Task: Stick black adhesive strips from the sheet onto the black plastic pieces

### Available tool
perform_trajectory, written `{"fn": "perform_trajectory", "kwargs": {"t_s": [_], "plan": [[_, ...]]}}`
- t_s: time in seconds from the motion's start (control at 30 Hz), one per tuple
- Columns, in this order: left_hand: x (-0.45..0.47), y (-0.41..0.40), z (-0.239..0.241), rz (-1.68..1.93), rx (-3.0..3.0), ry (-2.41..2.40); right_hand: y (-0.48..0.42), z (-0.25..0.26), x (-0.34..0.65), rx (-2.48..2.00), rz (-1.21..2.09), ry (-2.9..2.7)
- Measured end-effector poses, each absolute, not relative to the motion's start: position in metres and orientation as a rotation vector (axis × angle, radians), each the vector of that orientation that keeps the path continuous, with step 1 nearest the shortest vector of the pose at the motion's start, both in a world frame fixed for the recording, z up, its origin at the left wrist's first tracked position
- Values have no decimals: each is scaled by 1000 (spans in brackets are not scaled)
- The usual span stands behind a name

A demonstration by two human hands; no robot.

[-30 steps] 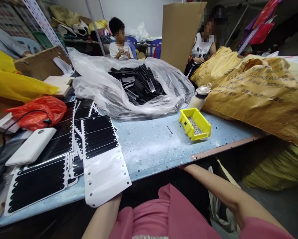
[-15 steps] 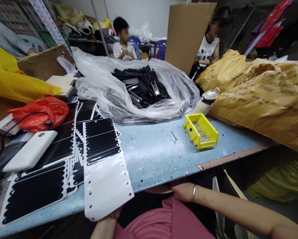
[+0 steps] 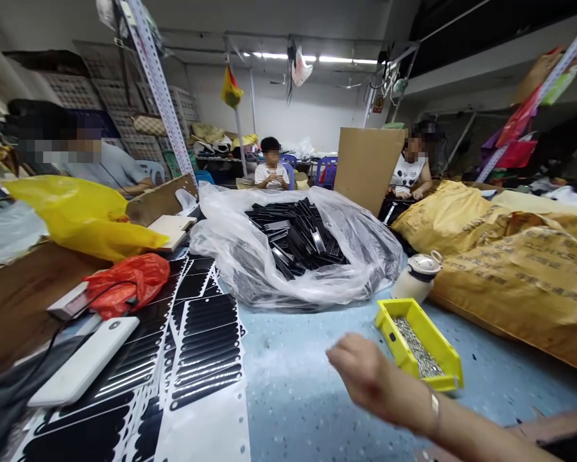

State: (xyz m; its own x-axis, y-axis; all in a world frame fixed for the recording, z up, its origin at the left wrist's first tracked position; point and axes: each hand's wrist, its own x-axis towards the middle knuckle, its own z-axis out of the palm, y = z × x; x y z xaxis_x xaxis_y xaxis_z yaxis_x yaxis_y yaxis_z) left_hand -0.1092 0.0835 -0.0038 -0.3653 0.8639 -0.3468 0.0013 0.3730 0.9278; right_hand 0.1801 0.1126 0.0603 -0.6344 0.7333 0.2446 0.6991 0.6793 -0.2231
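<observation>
Right fingers (image 3: 342,354) now up (bin (image 3: 435,339) rightward)

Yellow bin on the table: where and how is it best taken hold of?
Probably across both long walls of the yellow bin, thumb and fingers outside, coming from the near side: it stands upright with small metal pieces inside, and the bottle crowds its far end.
</observation>
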Motion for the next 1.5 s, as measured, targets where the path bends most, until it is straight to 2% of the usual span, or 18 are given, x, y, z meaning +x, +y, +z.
{"fn": "perform_trajectory", "kwargs": {"t_s": [0.13,0.23,0.37,0.53,0.67,0.93,1.1,1.23,1.3,1.4,1.5], "plan": [[-91,134,42,1061,1163,1557,254,76,132,-1495,234,-2485],[-55,236,73,561,2268,1575,329,57,99,-1655,253,-2425],[-48,335,69,348,2449,1640,362,16,84,-1785,281,-2387],[-111,325,33,98,2475,1770,367,-17,92,-1838,304,-2337],[-131,303,28,-14,2467,1766,375,-21,96,-1821,354,-2345],[-92,339,47,192,2553,1778,369,-4,87,-1898,362,-2299],[-69,388,42,266,2571,1765,355,38,102,-1956,257,-2241],[-57,420,30,247,2604,1670,306,66,139,-1950,204,-2256],[-50,427,24,213,2593,1641,267,61,155,-1880,224,-2322],[-41,425,21,222,2564,1638,210,23,169,-1738,339,-2399],[-40,412,31,333,2534,1651,181,-27,170,-1533,194,-2520]]}}
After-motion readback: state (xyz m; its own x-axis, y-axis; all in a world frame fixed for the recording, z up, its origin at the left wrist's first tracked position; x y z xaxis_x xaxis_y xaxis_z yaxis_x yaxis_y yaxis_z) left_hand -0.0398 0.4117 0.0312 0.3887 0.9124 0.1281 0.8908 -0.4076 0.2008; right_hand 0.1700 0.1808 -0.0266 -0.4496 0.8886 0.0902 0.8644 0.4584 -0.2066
